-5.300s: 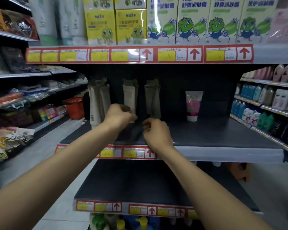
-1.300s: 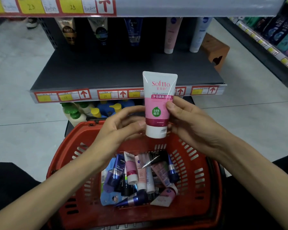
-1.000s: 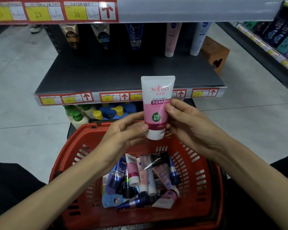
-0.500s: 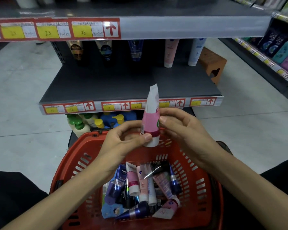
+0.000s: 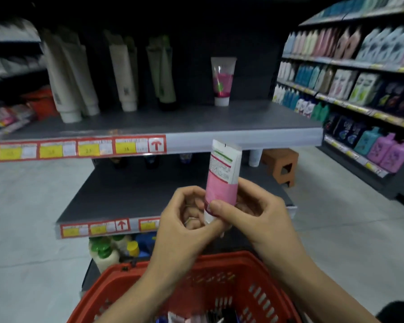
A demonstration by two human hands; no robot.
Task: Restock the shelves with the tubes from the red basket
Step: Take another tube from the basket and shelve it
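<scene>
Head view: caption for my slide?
Left hand and right hand grip a pink-and-white plastic tube above a red plastic basket.

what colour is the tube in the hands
The tube is pink below, white above; head view.

The upper shelf [image 5: 196, 123], grey, carried tubes standing cap-down along its back. At the left was a cluster of pale tubes [image 5: 68, 89], then one white tube [image 5: 124, 78] and dark green tubes [image 5: 163, 75]. A pink-and-white tube [image 5: 222, 80] stood apart at the right. Price labels [image 5: 79, 149] ran along its front edge. The lower shelf [image 5: 126, 194] held further tubes [image 5: 254, 157] at the back, largely hidden. A brown stool [image 5: 281, 166] stood on the floor [image 5: 336, 217].
</scene>
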